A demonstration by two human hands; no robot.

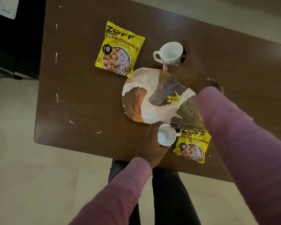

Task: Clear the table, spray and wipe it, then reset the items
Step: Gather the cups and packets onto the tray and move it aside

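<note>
Bottom centre of frame, my L hand (pixel 150 145) grips small cup (pixel 166 136), handle pointing right twd near packet (pixel 193 147); plate (pixel 146 95) just above. R hand hidden past sleeve (pixel 234 135), can't tell grip.

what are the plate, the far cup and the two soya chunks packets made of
Plate: smooth glossy white with metallic gold leaf print; glazed ceramic or melamine, the look leaves it open. Far cup: probably glazed ceramic, thick white wall, soft sheen. Far packet and near packet: thin printed plastic film, shiny and slightly creased.
</note>
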